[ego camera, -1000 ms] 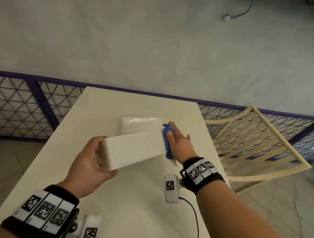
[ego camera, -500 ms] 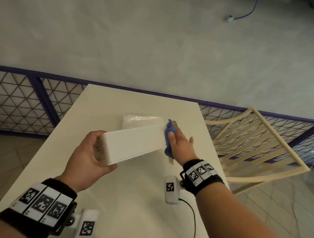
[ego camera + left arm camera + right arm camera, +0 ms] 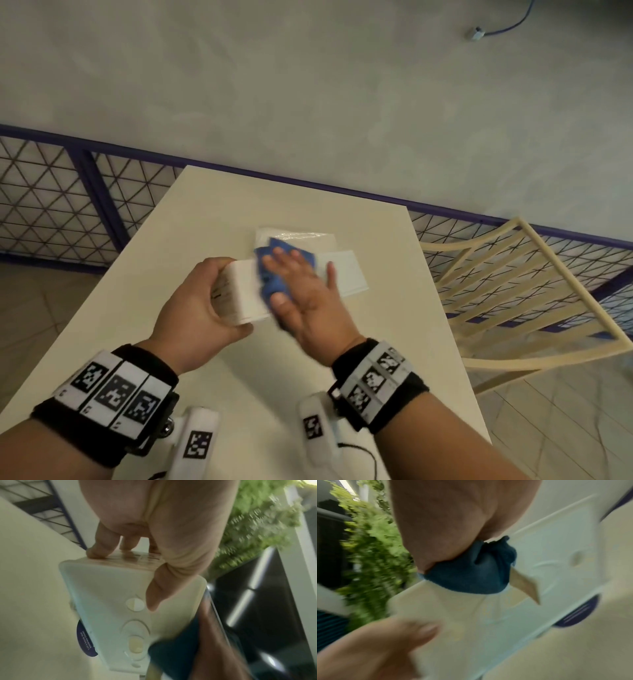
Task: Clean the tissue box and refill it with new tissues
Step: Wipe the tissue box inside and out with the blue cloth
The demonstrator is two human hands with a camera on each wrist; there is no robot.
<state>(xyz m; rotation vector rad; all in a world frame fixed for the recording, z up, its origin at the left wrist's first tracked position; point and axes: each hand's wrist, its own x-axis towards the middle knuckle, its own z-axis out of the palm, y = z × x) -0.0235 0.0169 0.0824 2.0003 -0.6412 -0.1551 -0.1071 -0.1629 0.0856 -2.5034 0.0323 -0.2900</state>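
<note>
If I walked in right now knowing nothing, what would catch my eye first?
Two hands busy over a pale table: the left hand grips one end of a white tissue box, while the right hand presses a blue cloth flat against its side. Just behind the box lies a clear-wrapped pack of tissues, and a cream chair stands to the right.

The cream table [image 3: 239,370] carries 1 clear-wrapped tissue pack [image 3: 301,238] lying flat near its far edge.
</note>
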